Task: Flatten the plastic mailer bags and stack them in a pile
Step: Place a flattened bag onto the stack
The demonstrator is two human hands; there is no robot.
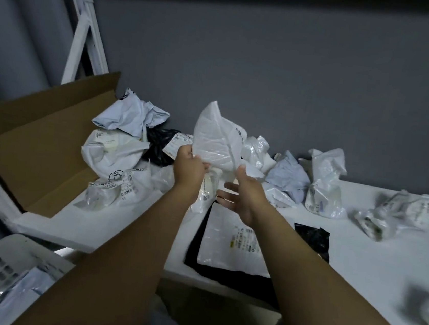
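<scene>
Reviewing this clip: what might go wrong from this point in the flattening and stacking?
1. Only the left hand pinches the raised white mailer. The right hand is open beside its lower corner, so the bag may slip or stay creased.
2. The black mailer under the flat pile seems to reach the front edge of the table, so the stack might slide off when another bag is laid on it.
</scene>
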